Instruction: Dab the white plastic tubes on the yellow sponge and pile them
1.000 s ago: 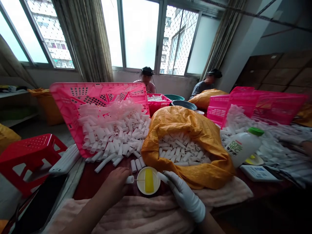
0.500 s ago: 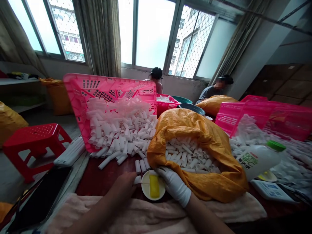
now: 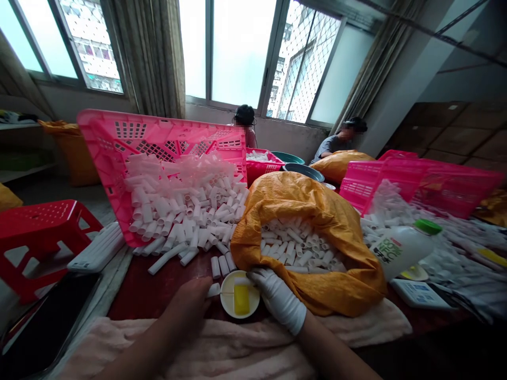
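My left hand (image 3: 194,297), bare, is closed on a short white tube (image 3: 214,290) with a thin stick pointing out over a small round dish (image 3: 225,306). A yellow block (image 3: 241,299) lies in the dish. On the dish's right side is my right hand (image 3: 277,295), in a white glove, with its fingertips pinched round a white piece (image 3: 244,282) above the yellow block. Several white tubes (image 3: 223,265) stand in a row just behind the dish. An orange sack (image 3: 301,195) holding many white tubes opens right behind my gloved hand.
A tipped pink crate (image 3: 103,158) spills white tubes at the left. A green-capped bottle (image 3: 404,249) and a white device (image 3: 420,294) are at the right. A pink towel (image 3: 222,348) lines the near edge. Two people (image 3: 244,119) sit behind.
The view has shifted slightly right, so things sit further left. The white piece at my right fingertips now shows over the dish's upper part. My left hand still holds its tube.
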`<state>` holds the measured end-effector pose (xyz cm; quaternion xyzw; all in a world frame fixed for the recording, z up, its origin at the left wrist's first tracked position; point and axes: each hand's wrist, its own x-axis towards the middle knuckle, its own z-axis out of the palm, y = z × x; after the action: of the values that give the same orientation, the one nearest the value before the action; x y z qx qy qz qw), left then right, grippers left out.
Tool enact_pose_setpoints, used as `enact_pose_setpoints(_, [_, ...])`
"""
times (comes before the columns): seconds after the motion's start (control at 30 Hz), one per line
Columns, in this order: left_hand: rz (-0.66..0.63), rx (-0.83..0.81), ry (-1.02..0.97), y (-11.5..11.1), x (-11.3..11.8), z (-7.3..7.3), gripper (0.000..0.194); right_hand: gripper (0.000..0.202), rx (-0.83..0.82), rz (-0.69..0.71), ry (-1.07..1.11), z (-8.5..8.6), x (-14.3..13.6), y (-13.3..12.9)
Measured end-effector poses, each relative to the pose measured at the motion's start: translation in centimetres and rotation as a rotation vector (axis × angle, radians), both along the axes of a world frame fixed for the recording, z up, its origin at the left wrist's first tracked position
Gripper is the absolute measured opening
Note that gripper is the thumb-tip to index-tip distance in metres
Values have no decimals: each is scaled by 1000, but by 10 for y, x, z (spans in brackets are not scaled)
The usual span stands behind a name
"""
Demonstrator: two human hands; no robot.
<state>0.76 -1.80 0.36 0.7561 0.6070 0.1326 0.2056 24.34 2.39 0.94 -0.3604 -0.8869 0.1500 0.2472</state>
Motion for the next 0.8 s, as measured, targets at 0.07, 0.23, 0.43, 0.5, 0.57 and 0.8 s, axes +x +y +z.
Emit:
enact_pose_setpoints(0.07, [-6,-8,3,0,0,1,4,25,49,42,-49,3,1,-2])
enact_pose_setpoints(0.23, [-26,2,38,0,-1,-3,4,30,56,51,-68,6,4,-7])
enact_pose_setpoints(0.43, [-40,25,66,2,-2,-3,6,26,109,106,-80,1,11,-11])
enact_pose_setpoints(0.5, [-52,15,59,2,-2,-2,4,27,97,117,-50,3,12,-14])
enact_pose_setpoints(0.57, [-57,5,58,2,-2,-1,3,30,66,76,-19,4,10,-15])
enact_pose_setpoints(0.8, [-30,0,70,-1,1,5,9,21,188,85,-147,-4,7,-16])
